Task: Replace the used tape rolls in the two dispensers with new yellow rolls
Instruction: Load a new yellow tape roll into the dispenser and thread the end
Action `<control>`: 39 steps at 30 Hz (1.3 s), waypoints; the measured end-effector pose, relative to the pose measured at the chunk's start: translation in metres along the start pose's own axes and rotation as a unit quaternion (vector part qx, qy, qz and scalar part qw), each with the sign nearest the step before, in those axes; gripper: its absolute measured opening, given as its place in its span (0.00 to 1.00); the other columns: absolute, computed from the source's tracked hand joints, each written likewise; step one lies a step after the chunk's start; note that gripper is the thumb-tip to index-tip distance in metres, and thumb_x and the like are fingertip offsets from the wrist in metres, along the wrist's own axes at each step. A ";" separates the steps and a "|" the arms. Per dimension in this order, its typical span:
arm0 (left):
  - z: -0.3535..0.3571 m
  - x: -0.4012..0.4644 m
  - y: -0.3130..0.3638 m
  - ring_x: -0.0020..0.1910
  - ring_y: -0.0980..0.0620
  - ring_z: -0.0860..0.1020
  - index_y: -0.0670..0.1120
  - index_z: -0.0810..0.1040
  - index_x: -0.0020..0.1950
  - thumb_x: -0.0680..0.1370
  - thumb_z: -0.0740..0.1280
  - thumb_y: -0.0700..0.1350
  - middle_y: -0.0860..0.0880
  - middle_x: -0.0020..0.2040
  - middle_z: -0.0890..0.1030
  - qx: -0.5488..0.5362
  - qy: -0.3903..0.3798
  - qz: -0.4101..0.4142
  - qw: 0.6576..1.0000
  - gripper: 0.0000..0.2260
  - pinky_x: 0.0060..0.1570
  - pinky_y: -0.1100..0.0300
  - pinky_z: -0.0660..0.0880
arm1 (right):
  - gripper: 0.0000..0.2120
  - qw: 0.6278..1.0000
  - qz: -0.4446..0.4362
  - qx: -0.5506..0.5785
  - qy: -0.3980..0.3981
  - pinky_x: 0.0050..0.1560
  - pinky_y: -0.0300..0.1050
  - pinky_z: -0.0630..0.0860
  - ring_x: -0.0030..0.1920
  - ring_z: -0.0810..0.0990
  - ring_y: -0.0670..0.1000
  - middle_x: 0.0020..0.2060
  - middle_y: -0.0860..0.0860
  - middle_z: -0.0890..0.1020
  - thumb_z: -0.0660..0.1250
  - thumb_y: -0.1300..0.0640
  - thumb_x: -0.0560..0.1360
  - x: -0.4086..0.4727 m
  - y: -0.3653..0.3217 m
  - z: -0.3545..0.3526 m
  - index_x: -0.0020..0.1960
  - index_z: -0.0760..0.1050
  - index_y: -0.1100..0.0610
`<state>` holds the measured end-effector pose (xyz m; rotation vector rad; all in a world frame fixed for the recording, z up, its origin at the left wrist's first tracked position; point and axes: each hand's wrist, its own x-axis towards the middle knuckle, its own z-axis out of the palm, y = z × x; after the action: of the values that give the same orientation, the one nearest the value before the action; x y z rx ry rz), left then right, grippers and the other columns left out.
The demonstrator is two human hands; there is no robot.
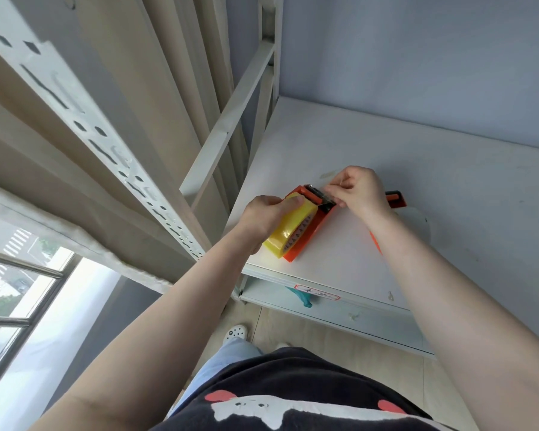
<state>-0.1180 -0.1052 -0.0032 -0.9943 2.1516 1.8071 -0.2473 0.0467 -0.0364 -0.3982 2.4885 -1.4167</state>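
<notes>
An orange tape dispenser (308, 234) lies on the white shelf (339, 157) with a yellow tape roll (288, 228) seated in it. My left hand (265, 217) grips the roll from the left, thumb on its top. My right hand (360, 191) pinches at the dispenser's roller and blade end, fingers closed on what looks like the clear tape end. A second orange dispenser (395, 199) lies behind my right hand, mostly hidden by my wrist and forearm.
The shelf belongs to a white metal rack with a slotted upright (112, 150) on the left. A lower shelf edge carries a red-bordered label (316, 295). Beige curtain and a window are at the left, wooden floor below.
</notes>
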 end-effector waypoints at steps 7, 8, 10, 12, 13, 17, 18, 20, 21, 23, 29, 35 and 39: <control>0.003 0.000 0.002 0.49 0.45 0.77 0.48 0.76 0.43 0.74 0.68 0.60 0.46 0.47 0.79 0.016 0.012 0.010 1.000 0.15 0.55 0.49 0.77 | 0.10 0.996 0.017 -0.061 0.056 0.29 0.36 0.69 0.23 0.74 0.44 0.28 0.51 0.77 0.69 0.57 0.74 0.002 0.013 0.016 0.43 0.74 0.64; 0.002 0.000 0.002 0.48 0.46 0.77 0.47 0.76 0.45 0.74 0.68 0.60 0.46 0.48 0.79 0.020 0.012 0.010 1.000 0.16 0.55 0.49 0.77 | 0.10 0.995 0.015 -0.072 0.060 0.27 0.31 0.67 0.24 0.73 0.45 0.29 0.52 0.77 0.68 0.57 0.75 0.003 0.014 0.018 0.44 0.74 0.65; 0.001 0.001 0.001 0.49 0.47 0.77 0.46 0.79 0.50 0.74 0.68 0.61 0.46 0.49 0.79 0.030 0.007 0.011 0.999 0.19 0.54 0.51 0.76 | 0.10 0.994 0.008 -0.079 0.072 0.29 0.30 0.67 0.28 0.74 0.49 0.33 0.55 0.78 0.67 0.58 0.76 0.005 0.015 0.021 0.45 0.74 0.66; 0.001 0.001 0.000 0.52 0.46 0.77 0.43 0.79 0.58 0.74 0.67 0.62 0.47 0.51 0.79 0.035 0.006 0.009 0.999 0.24 0.53 0.52 0.76 | 0.10 0.994 0.001 -0.079 0.076 0.36 0.39 0.71 0.33 0.76 0.53 0.34 0.55 0.78 0.68 0.57 0.76 0.009 0.015 0.024 0.45 0.74 0.65; 0.000 0.002 0.000 0.53 0.46 0.78 0.43 0.79 0.60 0.73 0.67 0.63 0.46 0.52 0.79 0.037 0.005 0.008 0.999 0.26 0.53 0.53 0.77 | 0.10 0.994 -0.003 -0.081 0.074 0.38 0.41 0.71 0.35 0.77 0.54 0.35 0.55 0.79 0.68 0.57 0.75 0.011 0.013 0.025 0.44 0.74 0.64; -0.002 0.001 0.000 0.53 0.45 0.78 0.42 0.78 0.61 0.74 0.67 0.63 0.46 0.53 0.79 0.043 0.001 0.007 0.999 0.27 0.55 0.51 0.77 | 0.10 0.994 0.000 -0.095 0.055 0.40 0.41 0.68 0.38 0.76 0.54 0.37 0.56 0.79 0.68 0.56 0.75 0.018 0.008 0.028 0.44 0.74 0.64; -0.002 0.001 0.000 0.53 0.45 0.78 0.42 0.78 0.60 0.74 0.66 0.63 0.46 0.52 0.79 0.044 0.001 0.009 0.999 0.27 0.55 0.51 0.77 | 0.09 0.995 0.007 -0.091 0.049 0.41 0.42 0.69 0.38 0.76 0.54 0.37 0.55 0.79 0.68 0.56 0.75 0.020 0.008 0.029 0.43 0.74 0.63; -0.002 -0.001 0.000 0.52 0.46 0.78 0.43 0.79 0.58 0.74 0.65 0.63 0.46 0.51 0.79 0.049 0.000 0.016 0.999 0.26 0.54 0.52 0.77 | 0.09 0.998 0.050 -0.030 0.036 0.41 0.44 0.73 0.36 0.76 0.52 0.35 0.53 0.79 0.70 0.57 0.74 0.022 0.007 0.029 0.39 0.73 0.57; -0.002 -0.002 0.000 0.51 0.46 0.77 0.44 0.79 0.56 0.75 0.65 0.64 0.47 0.51 0.79 0.050 -0.004 0.019 0.999 0.25 0.52 0.53 0.77 | 0.09 0.996 0.078 0.022 0.033 0.39 0.43 0.73 0.34 0.76 0.50 0.34 0.52 0.78 0.70 0.58 0.74 0.021 0.005 0.027 0.37 0.72 0.56; -0.002 -0.005 -0.001 0.50 0.47 0.76 0.46 0.77 0.53 0.76 0.63 0.63 0.47 0.51 0.78 0.036 -0.023 0.021 0.999 0.21 0.49 0.55 0.74 | 0.08 0.987 0.120 0.102 0.033 0.35 0.36 0.70 0.32 0.74 0.45 0.33 0.49 0.77 0.71 0.61 0.72 0.019 -0.002 0.022 0.38 0.73 0.56; -0.004 -0.006 -0.005 0.54 0.45 0.79 0.47 0.77 0.48 0.73 0.70 0.60 0.45 0.52 0.82 0.004 -0.106 0.012 0.994 0.17 0.58 0.52 0.75 | 0.08 0.956 0.217 0.196 -0.034 0.18 0.31 0.57 0.21 0.67 0.41 0.32 0.52 0.76 0.71 0.65 0.71 0.022 -0.024 0.002 0.39 0.74 0.55; -0.006 -0.004 -0.013 0.55 0.46 0.80 0.50 0.76 0.56 0.64 0.71 0.60 0.48 0.53 0.81 -0.071 -0.071 0.020 0.995 0.24 0.59 0.52 0.77 | 0.07 0.880 0.301 0.358 -0.085 0.22 0.29 0.70 0.20 0.74 0.40 0.29 0.53 0.82 0.68 0.68 0.73 0.021 -0.034 -0.012 0.40 0.75 0.60; -0.001 -0.007 -0.013 0.52 0.45 0.81 0.48 0.79 0.52 0.72 0.72 0.58 0.45 0.52 0.83 -0.069 -0.070 0.020 0.995 0.16 0.57 0.52 0.77 | 0.07 0.862 0.290 0.403 -0.103 0.27 0.29 0.74 0.24 0.77 0.42 0.27 0.52 0.81 0.66 0.69 0.75 0.017 -0.035 -0.014 0.40 0.75 0.61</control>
<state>-0.1049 -0.1044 -0.0104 -0.8290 2.0029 2.0023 -0.2636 0.0346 -0.0001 0.3312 1.4407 -1.8095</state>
